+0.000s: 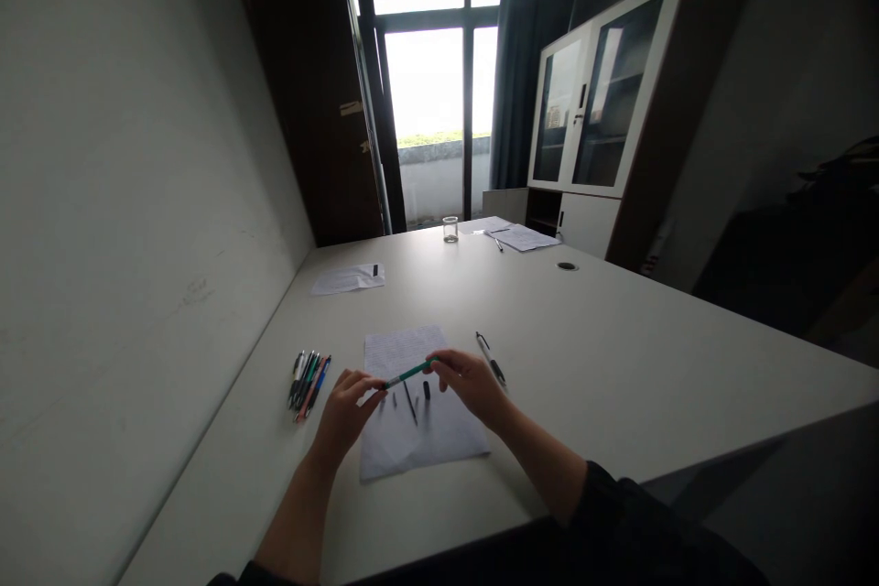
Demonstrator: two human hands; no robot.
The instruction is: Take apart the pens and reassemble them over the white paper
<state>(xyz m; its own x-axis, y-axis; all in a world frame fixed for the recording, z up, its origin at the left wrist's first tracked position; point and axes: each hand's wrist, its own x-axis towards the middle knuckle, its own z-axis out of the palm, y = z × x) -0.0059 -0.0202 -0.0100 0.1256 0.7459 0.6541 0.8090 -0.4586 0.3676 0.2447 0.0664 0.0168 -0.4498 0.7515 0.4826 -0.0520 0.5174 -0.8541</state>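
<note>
Green pen (410, 374) slants up rightward, left hand (347, 407) and right hand (471, 385) pinching its ends

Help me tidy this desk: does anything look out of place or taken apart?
Yes: small dark pen parts lie loose on the paper, below the green pen held between the left hand and right hand.

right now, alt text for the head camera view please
The left hand and right hand hold a green pen by its ends above a sheet of paper on a white table. Small dark parts lie on the sheet; a bunch of pens lies to its left, a single pen to its right.
</note>
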